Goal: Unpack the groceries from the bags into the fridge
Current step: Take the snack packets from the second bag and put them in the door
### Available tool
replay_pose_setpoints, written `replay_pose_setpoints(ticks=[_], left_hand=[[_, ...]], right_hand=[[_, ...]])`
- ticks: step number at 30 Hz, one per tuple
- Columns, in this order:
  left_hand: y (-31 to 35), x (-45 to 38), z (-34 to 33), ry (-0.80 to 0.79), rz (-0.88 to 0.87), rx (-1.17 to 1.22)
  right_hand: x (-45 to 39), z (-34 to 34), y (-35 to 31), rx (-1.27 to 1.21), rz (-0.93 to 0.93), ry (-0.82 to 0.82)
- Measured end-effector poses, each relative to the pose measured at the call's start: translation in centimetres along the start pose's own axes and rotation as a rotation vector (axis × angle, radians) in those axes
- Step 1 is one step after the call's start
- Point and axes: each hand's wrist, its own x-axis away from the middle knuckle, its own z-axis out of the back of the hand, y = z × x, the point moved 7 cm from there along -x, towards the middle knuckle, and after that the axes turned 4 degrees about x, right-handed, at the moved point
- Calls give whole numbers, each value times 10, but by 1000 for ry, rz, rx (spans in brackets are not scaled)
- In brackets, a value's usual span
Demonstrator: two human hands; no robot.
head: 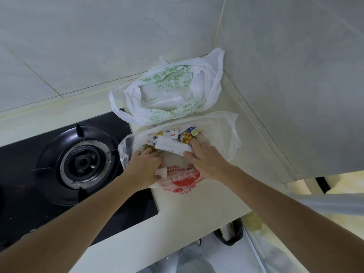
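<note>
Both hands in the near bag [216, 131] on the counter [197, 203] beside the stove [82, 162]. Left hand [145, 166] curled on the bag's rim, right hand [206, 160] gripping a white packet [173, 146] (snack packs just behind). Second bag [169, 91] beyond, in the corner.

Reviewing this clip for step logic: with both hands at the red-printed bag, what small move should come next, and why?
Probably lift the white packet out. The right hand lies against its end and the left hand holds the red-printed bag at its mouth, so the packet sits on top, in easy reach.
</note>
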Motion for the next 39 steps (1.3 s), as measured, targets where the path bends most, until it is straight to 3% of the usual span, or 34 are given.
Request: replay_pose_setpoints(ticks=[5,14,22,29,34,39], left_hand=[[3,2,10,133,-31,86],[8,8,56,311,92,609],[52,43,158,388,-218,822],[183,110,276,360,-636,791],[322,173,326,354,-965,753],[479,258,340,246,-1259,760]], right_hand=[[-1,6,4,-393,-104,39],[16,53,1,-705,-187,330],[118,145,-27,-867,-216,669],[298,223,-53,-866,-238,1055],[461,256,-63,-805,-325,1281],[639,256,-73,-656,-495,1535]])
